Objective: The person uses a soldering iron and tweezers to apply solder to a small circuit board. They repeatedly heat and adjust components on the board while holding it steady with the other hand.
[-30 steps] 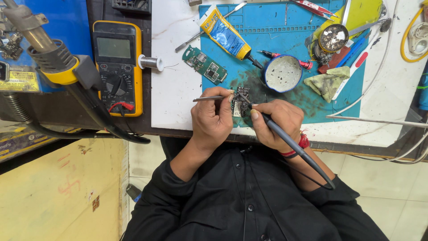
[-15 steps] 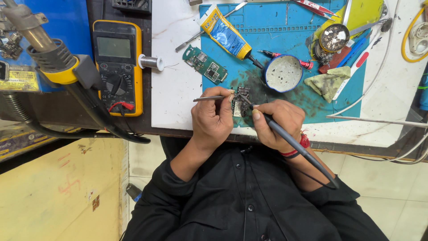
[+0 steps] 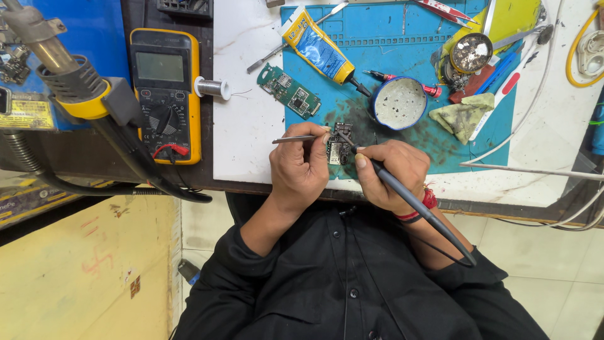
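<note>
A small dark circuit board (image 3: 340,148) lies on the blue work mat (image 3: 402,56) near the bench's front edge. My left hand (image 3: 301,165) grips thin metal tweezers (image 3: 294,139) whose tips reach the board's upper left. My right hand (image 3: 391,171) holds a black soldering iron (image 3: 415,204) like a pen, its tip touching the top of the board. The iron's cord trails back over my right sleeve.
A green circuit board (image 3: 289,90), a glue tube (image 3: 318,47) and a round blue tin (image 3: 398,102) lie behind the hands. A solder spool (image 3: 211,87) sits by a yellow multimeter (image 3: 165,91). A hot-air nozzle (image 3: 60,60) stands left; a crumpled cloth (image 3: 464,115) right.
</note>
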Motion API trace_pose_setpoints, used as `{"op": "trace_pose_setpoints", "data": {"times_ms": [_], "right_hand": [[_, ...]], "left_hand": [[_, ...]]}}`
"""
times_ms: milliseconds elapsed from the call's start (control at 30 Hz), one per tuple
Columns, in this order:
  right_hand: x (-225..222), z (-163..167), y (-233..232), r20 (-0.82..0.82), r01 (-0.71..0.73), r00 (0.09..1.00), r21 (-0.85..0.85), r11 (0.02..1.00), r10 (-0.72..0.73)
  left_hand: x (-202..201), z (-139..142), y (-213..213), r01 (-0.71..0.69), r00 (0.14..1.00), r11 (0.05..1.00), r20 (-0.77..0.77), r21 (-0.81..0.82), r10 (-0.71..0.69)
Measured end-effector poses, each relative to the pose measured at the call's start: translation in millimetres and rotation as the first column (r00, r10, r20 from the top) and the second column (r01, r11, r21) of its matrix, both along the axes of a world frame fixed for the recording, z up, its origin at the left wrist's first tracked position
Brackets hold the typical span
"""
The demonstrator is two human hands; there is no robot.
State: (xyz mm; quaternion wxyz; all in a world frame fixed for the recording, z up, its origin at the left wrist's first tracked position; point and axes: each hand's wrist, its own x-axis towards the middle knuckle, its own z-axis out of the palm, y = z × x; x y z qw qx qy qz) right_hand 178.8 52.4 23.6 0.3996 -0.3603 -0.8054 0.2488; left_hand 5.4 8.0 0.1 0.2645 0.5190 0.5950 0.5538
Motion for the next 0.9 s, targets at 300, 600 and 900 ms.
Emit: {"op": "trace_pose_setpoints", "data": {"times_ms": [300,600,900], "right_hand": [[0.1,0.1,-0.7,-0.001,0.0,1.0,0.013,1.0,0.0],[0.0,-0.7,-0.3,-0.01,0.0,1.0,0.004,1.0,0.0],[-0.4,-1.0,-0.6,-0.013,0.005,1.0,0.004,1.0,-0.005]], "left_hand": [[-0.1,-0.3,0.5,-0.002,1.0,1.0,-0.009,0.007,0.002],[0.5,-0.1,0.8,-0.008,1.0,1.0,-0.008,0.01,0.008],[0.2,-1.0,1.0,-0.008,1.0,1.0,-0.013,0.008,0.008]]}}
